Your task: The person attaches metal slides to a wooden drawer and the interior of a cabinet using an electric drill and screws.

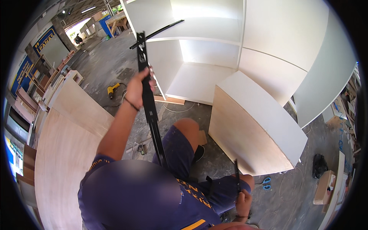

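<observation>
My left hand [136, 91] is raised and wrapped round a long black metal drawer slide [153, 124]. The slide stands nearly upright, its lower end reaching down beside my bent knee. Low on the right, my right hand [243, 202] is closed on a thin black metal rail [237, 174], pointing upward next to my other knee. Another slim black rail [166, 28] crosses behind the top of the slide, in front of the white cabinet [203, 78]; whether the two touch, I cannot tell. Close to my knees rests a box-shaped panel unit [249, 130] with a white top and a wood-coloured side.
Blue-handled scissors [266, 183] lie on the floor to the right, near a black plastic bag [319, 165] and a small carton [324, 188]. A yellow power tool [112, 91] lies left of the cabinet. Large plywood panels [65, 153] stand on my left.
</observation>
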### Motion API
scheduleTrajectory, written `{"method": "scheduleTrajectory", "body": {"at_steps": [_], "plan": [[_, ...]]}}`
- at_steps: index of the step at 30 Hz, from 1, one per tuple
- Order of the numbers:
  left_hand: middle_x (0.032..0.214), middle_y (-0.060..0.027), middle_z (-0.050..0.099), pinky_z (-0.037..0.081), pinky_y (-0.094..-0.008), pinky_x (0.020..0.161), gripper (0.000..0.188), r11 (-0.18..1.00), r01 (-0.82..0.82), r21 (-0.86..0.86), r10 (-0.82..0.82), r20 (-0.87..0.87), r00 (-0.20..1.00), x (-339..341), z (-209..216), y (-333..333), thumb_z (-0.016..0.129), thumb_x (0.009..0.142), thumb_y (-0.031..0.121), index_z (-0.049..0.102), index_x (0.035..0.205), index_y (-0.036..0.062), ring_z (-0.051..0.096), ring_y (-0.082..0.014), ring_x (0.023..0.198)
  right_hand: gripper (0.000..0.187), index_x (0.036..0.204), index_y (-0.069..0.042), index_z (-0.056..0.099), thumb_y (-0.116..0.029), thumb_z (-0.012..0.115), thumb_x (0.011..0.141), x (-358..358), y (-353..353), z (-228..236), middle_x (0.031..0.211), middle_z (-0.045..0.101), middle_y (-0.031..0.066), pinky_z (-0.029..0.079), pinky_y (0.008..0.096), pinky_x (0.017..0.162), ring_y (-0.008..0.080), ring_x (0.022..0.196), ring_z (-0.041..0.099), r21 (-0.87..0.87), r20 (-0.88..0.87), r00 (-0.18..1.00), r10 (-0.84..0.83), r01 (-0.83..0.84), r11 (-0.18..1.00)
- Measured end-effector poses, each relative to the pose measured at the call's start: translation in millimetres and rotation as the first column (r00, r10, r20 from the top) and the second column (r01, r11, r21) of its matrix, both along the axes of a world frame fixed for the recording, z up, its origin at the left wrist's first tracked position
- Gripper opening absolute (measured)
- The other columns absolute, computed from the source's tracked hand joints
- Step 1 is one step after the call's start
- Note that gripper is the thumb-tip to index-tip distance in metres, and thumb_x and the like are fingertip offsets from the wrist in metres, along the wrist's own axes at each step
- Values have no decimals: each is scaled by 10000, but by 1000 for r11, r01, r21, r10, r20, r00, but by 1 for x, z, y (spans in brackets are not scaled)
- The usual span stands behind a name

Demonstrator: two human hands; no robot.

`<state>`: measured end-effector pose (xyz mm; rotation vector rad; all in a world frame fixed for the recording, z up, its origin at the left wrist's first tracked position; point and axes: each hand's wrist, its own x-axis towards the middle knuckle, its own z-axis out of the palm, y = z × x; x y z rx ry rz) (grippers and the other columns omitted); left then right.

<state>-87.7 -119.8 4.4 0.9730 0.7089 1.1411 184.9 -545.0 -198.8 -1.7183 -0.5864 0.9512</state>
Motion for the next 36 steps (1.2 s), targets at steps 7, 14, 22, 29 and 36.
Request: {"method": "scheduleTrajectory", "body": {"at_steps": [7, 14, 22, 29, 36], "plan": [[831, 10, 485, 426, -227, 495, 298, 942, 129, -309, -152, -50, 987, 24, -71, -84, 528, 916, 273, 486, 1130, 70, 477, -85, 603, 271, 606, -59, 410, -110, 414, 872, -4, 21, -1, 494, 400, -22, 294, 223, 386, 53, 427, 377, 168, 53, 997, -62, 52, 984], [848, -18, 477, 454, -261, 504, 362, 847, 333, -415, -403, -92, 910, 32, -86, -159, 482, 932, 285, 432, 1205, 52, 516, -105, 585, 269, 620, -68, 399, -109, 412, 886, -8, 16, 7, 483, 416, -14, 282, 212, 356, 51, 392, 371, 194, -71, 996, -58, 71, 978], [844, -12, 502, 448, -249, 470, 347, 915, 325, -237, -359, -116, 926, 58, -25, -113, 486, 930, 275, 442, 1195, 55, 498, -89, 537, 269, 635, -55, 441, -126, 410, 892, -6, 7, 13, 481, 427, -8, 282, 211, 380, 50, 404, 380, 195, -66, 985, -162, 172, 966], [728, -7, 533, 453, -234, 501, 291, 978, 199, 60, -132, -564, 815, 106, 62, 42, 545, 895, 345, 541, 914, 54, 504, -82, 558, 271, 642, -52, 439, -138, 413, 898, 1, 2, 18, 495, 430, -11, 278, 217, 393, 49, 434, 388, 180, 0, 988, -154, 152, 972], [922, -223, 637, 483, -401, 797, 425, 682, 414, 603, 606, -783, 142, 211, 72, 214, 548, 782, 340, 641, 971, -28, 629, -324, 843, 275, 661, -39, 449, -158, 425, 907, 6, 1, 31, 511, 429, -11, 290, 222, 416, 53, 453, 391, 158, 75, 961, -267, 253, 954]]}}
